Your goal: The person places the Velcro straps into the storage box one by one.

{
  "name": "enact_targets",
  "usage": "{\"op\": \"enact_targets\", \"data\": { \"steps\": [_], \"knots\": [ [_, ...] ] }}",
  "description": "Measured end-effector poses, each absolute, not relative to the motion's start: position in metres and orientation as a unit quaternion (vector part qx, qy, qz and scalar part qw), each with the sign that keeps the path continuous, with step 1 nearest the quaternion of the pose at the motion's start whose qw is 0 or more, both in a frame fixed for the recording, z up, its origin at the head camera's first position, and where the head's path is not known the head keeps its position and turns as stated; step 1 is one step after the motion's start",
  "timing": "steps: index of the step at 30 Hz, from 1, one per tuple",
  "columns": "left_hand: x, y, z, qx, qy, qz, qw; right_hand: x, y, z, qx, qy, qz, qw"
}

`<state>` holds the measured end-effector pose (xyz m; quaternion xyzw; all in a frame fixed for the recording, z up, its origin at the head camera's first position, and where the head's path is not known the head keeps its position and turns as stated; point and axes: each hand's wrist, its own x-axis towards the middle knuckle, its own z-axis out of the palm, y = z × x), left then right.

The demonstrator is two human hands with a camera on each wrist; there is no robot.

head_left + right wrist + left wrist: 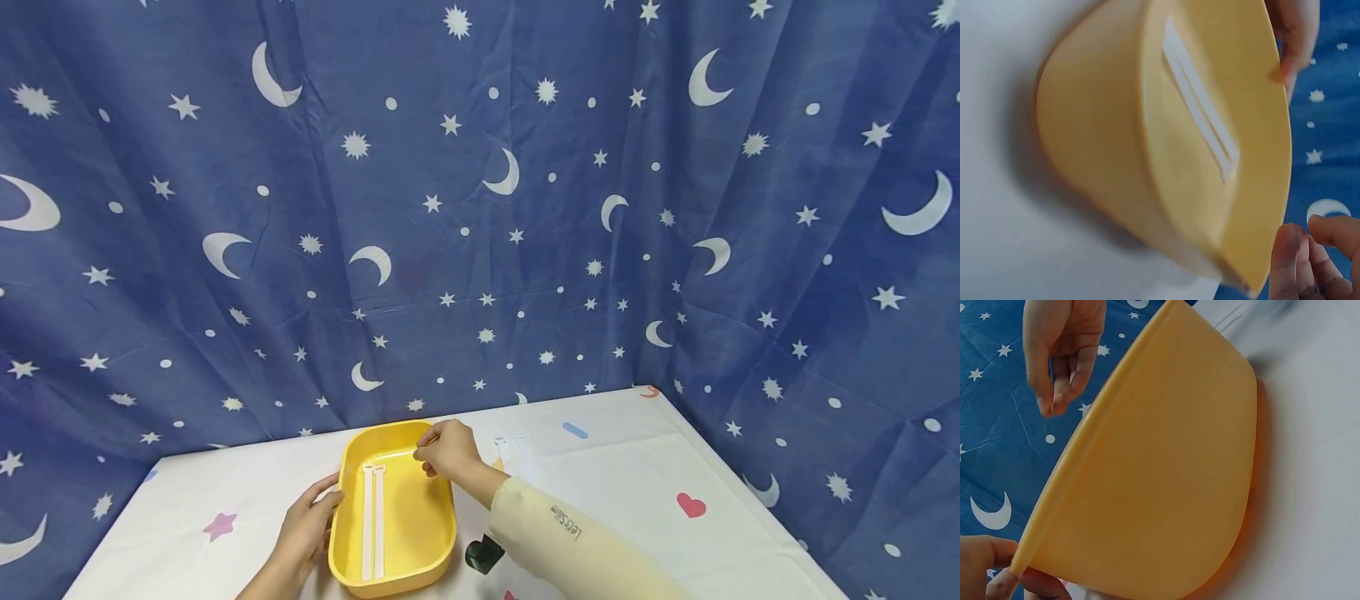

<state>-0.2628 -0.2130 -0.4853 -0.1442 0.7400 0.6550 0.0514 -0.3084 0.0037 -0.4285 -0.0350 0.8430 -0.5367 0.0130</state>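
Has a creased blue curtain (420, 242) behind and at right, scattered with white moons (267, 82), stars (183, 107) and dots (391, 104). Shows a white cloth (615, 475) below, printed with a pink star (220, 526), red heart (691, 505) and blue bar (575, 430).

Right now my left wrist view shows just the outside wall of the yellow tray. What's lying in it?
Observer: Two white strips lie side by side in the yellow tray, along its length.
Operator: Which way do their wider, slotted ends face?
Observer: Toward the tray's far end, away from the person.
Operator: Anything on the table past the tray's right side?
Observer: Yes, other white strips lie on the table, just beyond the right hand.
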Motion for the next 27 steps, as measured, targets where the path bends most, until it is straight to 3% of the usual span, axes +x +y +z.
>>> {"op": "enact_targets", "data": {
  "steps": [13, 27],
  "knots": [
    [-0.263, -0.214, -0.486, -0.142, 0.741, 0.653, 0.060, -0.326, 0.061, -0.440, -0.011, 0.872, -0.486, -0.057],
    [-0.263, -0.212, -0.487, -0.139, 0.746, 0.650, 0.047, -0.331, 0.123, -0.449, 0.062, 0.886, -0.455, -0.061]
  ]
}}
